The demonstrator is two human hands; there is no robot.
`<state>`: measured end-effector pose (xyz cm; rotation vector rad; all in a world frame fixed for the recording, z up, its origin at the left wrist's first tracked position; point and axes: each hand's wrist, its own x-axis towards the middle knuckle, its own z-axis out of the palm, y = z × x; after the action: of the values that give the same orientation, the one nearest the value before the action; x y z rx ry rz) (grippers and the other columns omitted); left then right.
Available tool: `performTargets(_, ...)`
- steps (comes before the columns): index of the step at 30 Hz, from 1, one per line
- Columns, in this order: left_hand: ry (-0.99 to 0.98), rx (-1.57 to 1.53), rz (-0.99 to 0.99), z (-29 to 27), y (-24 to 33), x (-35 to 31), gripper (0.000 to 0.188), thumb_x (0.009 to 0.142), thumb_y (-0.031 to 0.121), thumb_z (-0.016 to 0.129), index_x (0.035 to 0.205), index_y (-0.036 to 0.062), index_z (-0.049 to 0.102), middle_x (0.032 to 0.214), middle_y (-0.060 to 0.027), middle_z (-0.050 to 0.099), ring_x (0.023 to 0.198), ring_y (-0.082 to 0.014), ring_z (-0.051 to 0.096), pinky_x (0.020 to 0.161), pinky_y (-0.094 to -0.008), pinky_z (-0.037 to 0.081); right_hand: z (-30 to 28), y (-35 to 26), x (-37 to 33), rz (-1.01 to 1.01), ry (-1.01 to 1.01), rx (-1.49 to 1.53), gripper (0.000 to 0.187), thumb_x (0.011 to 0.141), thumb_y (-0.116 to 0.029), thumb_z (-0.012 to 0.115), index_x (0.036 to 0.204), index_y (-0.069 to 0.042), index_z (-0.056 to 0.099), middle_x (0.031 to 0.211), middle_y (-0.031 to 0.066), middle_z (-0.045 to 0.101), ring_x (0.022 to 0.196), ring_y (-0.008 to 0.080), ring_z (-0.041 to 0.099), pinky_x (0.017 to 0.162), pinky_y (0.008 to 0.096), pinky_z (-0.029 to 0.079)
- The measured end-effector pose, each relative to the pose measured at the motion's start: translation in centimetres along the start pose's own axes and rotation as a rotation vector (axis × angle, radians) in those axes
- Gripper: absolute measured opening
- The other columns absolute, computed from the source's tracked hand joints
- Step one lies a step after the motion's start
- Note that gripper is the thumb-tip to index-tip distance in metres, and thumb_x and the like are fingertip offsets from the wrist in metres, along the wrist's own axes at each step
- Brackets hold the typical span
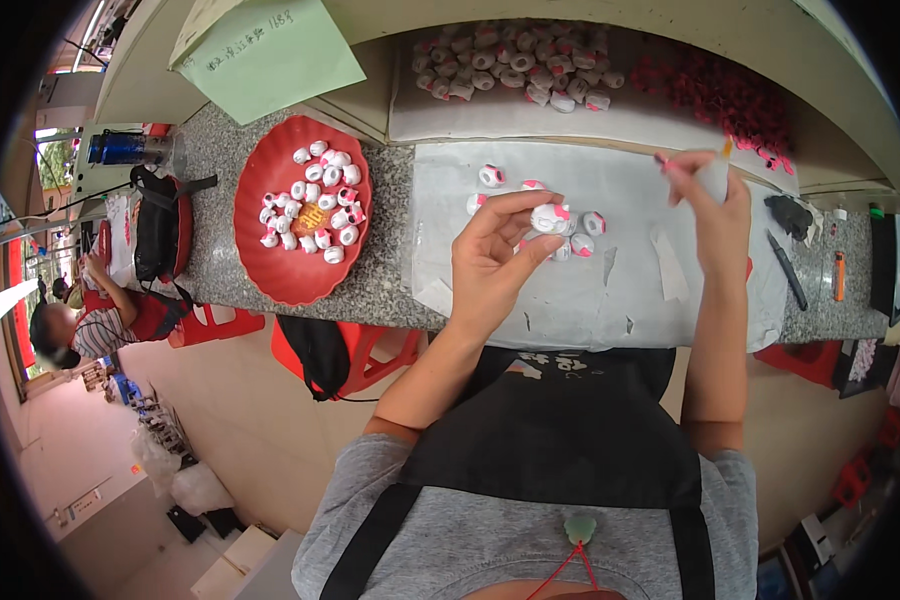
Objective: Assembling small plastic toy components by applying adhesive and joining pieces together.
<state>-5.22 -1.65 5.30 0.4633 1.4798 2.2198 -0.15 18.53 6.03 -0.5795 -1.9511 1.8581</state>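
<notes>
A small white figurine with pink parts (pixel 550 218) is pinched between the thumb and fingers of my left hand (pixel 492 262), above the covered worktop. Several like it, such as a white-and-pink figurine (pixel 594 223), lie on the sheet just beyond and beside that hand. My right hand (pixel 712 205) is raised over the right side of the sheet. Its fingers are curled around a pale bottle with a yellowish tip (pixel 716 178). At its fingertips shows a tiny pinkish piece (pixel 661 160), too small to make out well.
A red scalloped dish (pixel 253 215) of figurines stands left. On the shelf ahead lie many white figurines (pixel 520 62) and a heap of small pink pieces (pixel 730 100). A dark pen-like tool (pixel 787 270) and an orange cutter (pixel 839 276) lie right. Another person (pixel 100 330) sits far left.
</notes>
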Motion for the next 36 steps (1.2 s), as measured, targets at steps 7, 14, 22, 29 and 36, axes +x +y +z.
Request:
performTargets(7,-0.099,0.181,0.101,1.5,-0.3,0.1,0.031,0.068,-0.009,0.055,0.098,-0.0023,0.047,0.099,-0.0121,0.050,0.091,-0.0160,0.049,0.076,-0.0256,0.041,3.1,-1.7,-5.7,0.070,-0.161,0.264,0.008,0.066,0.004,0.055,0.072,0.003,0.050,0.070,0.0100,0.053,0.058,0.0133,0.050,0.054,0.0236,0.041)
performTargets(14,-0.153,0.463,0.298,1.6,-0.6,-0.1,0.032,0.066,-0.011,0.054,0.097,-0.0027,0.048,0.101,-0.0132,0.049,0.094,-0.0192,0.048,0.081,-0.0278,0.038,3.4,-1.3,-5.9,0.055,-0.189,0.422,0.008,0.066,0.005,0.054,0.073,0.004,0.049,0.072,0.0123,0.053,0.058,0.0153,0.050,0.053,0.0245,0.042)
performTargets(22,-0.171,0.487,0.330,1.5,-0.5,-0.2,0.032,0.065,-0.011,0.055,0.095,-0.0022,0.048,0.101,-0.0144,0.048,0.095,-0.0199,0.047,0.081,-0.0285,0.038,3.7,-0.8,-6.0,0.073,-0.170,0.406,0.009,0.068,0.003,0.055,0.075,0.003,0.049,0.073,0.0108,0.052,0.060,0.0143,0.050,0.053,0.0243,0.042)
performTargets(29,-0.223,0.253,0.275,1.1,-0.3,-0.3,0.027,0.069,-0.005,0.055,0.095,-0.0020,0.047,0.101,-0.0171,0.048,0.094,-0.0203,0.048,0.080,-0.0286,0.038,4.1,-0.8,-6.2,0.071,-0.168,0.333,0.012,0.068,0.003,0.057,0.076,0.001,0.049,0.073,0.0084,0.051,0.060,0.0118,0.049,0.053,0.0224,0.041)
performTargets(36,-0.141,-0.086,-0.006,1.7,0.6,-0.5,0.024,0.071,-0.005,0.053,0.095,-0.0009,0.050,0.101,-0.0141,0.049,0.097,-0.0193,0.046,0.082,-0.0282,0.038,4.4,-1.5,-6.2,-0.027,-0.218,0.299,0.035,0.064,0.002,0.061,0.095,0.001,0.046,0.076,0.0076,0.052,0.060,0.0098,0.048,0.047,0.0197,0.040)
